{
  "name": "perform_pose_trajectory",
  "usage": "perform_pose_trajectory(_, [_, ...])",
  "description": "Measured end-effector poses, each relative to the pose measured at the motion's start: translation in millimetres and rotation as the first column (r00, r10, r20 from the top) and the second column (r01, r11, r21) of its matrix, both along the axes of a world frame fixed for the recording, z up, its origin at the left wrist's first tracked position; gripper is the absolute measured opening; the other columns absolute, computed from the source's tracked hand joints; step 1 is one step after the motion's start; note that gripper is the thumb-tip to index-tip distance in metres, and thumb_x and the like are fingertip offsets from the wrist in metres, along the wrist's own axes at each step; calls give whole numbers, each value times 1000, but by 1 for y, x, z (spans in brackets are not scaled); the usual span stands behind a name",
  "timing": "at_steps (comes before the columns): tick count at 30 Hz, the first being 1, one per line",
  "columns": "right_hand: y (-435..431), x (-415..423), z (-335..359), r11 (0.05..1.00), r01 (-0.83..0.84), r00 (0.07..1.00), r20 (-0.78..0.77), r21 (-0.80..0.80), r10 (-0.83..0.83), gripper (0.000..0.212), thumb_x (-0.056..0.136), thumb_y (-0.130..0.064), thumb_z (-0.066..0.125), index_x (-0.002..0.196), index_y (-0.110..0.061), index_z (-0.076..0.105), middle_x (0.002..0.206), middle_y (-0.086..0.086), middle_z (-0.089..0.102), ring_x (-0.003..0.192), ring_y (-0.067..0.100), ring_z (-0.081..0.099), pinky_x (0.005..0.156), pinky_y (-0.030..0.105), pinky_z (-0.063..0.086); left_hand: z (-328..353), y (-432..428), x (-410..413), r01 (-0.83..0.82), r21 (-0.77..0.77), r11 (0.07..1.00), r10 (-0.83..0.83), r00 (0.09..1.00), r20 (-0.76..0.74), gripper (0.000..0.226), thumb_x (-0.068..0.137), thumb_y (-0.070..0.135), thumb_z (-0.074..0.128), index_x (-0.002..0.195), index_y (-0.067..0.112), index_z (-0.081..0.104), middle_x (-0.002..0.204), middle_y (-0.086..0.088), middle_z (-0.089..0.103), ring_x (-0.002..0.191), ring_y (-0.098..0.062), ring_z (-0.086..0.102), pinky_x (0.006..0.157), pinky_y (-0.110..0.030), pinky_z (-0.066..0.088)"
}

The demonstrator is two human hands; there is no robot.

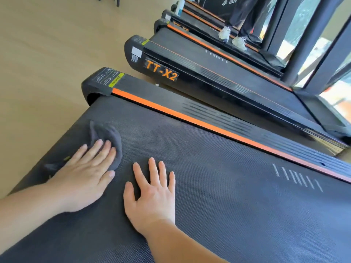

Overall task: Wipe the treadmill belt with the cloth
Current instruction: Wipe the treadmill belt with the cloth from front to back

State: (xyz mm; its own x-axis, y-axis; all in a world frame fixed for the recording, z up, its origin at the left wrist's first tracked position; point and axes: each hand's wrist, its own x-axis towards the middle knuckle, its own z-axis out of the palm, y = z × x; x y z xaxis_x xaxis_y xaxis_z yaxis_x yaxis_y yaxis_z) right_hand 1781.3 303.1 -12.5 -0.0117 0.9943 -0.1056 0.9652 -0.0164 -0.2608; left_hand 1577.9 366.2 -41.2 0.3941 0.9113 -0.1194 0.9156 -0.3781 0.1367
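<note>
The dark textured treadmill belt (218,177) fills the lower part of the head view, with an orange stripe along its far side rail. A crumpled dark grey cloth (106,137) lies on the belt near its rear left end. My left hand (83,173) presses flat on the cloth with straight fingers, covering its near part. My right hand (152,194) rests flat on the bare belt just right of the cloth, fingers spread, holding nothing.
A second treadmill marked TT-X2 (190,73) stands beside this one, with more behind it. A person's legs and pale shoes (231,37) stand on a farther treadmill. Light wooden floor (47,63) lies to the left. Dark uprights (311,50) rise at right.
</note>
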Motion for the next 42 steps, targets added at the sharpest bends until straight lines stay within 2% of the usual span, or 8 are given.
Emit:
perform_pose_trajectory(5, [2, 4, 8, 999, -14, 999, 42, -32, 16, 64, 98, -69, 21, 159, -52, 20, 173, -10, 3, 159, 17, -9, 128, 46, -6, 29, -15, 2, 180, -155, 971, -169, 982, 82, 77, 82, 74, -24, 152, 41, -25, 157, 22, -39, 137, 6, -46, 116, -28, -28])
perform_pose_trajectory(10, [39, 13, 18, 982, -42, 991, 133, 185, 18, 50, 98, -61, 36, 127, -38, 70, 125, -5, 62, 119, 29, 55, 107, 42, 40, 27, -15, 5, 150, -111, 982, -141, 986, 87, 70, 91, 65, -19, 156, 37, -22, 158, 19, -39, 139, 4, -45, 118, -33, -26])
perform_pose_trajectory(15, [49, 21, -2, 997, 32, 987, 156, 65, -42, 62, 101, -65, 17, 161, -49, 15, 171, -3, 13, 158, 26, -2, 128, 47, -5, 20, 37, -25, -150, -88, 985, 153, 988, 31, 67, 103, 54, -3, 163, 25, -13, 168, 8, -26, 152, -10, -31, 126, -39, -16])
perform_pose_trajectory(21, [55, 22, -4, 997, 17, 994, 106, 77, -25, 64, 98, -68, 18, 160, -54, 11, 173, -5, 1, 158, 20, -14, 128, 46, -9, 14, 114, 38, -397, -53, 916, 400, 914, 61, 64, 108, 43, 10, 164, 12, 4, 172, -10, -9, 158, -27, -14, 127, -48, -6])
perform_pose_trajectory(27, [58, 25, -16, 991, 19, 995, 93, 134, -32, 65, 94, -69, 23, 156, -52, 31, 171, -2, 19, 159, 23, 3, 128, 48, 0, 20, 133, 100, 223, -42, 974, -216, 969, 123, 59, 112, 39, 17, 165, 18, 4, 173, 3, -8, 157, -13, -15, 127, -40, -8])
perform_pose_trajectory(33, [61, 24, -23, 985, 45, 995, 76, 164, -58, 62, 92, -66, 37, 151, -50, 43, 165, 0, 36, 157, 26, 21, 125, 48, 5, 19, 166, 82, -52, 49, 997, 51, 998, 21, 61, 110, 40, 17, 165, 15, 5, 173, 1, -2, 158, -16, -14, 127, -44, -8])
perform_pose_trajectory(38, [62, 27, -23, 984, 43, 995, 82, 173, -57, 60, 91, -65, 39, 149, -49, 48, 163, 2, 40, 155, 28, 26, 125, 50, 11, 26, 145, 102, 317, -11, 948, -313, 941, 130, 56, 112, 35, 22, 165, 19, 12, 173, 4, 0, 157, -8, -8, 127, -37, -10])
perform_pose_trajectory(42, [60, 26, -21, 989, 40, 995, 84, 142, -52, 63, 93, -69, 31, 154, -53, 36, 168, -1, 29, 158, 24, 13, 127, 47, 3, 36, 164, 46, 295, 53, 954, -296, 955, -4, 54, 113, 35, 22, 164, 19, 18, 173, 1, 8, 158, -8, -2, 126, -29, -10])
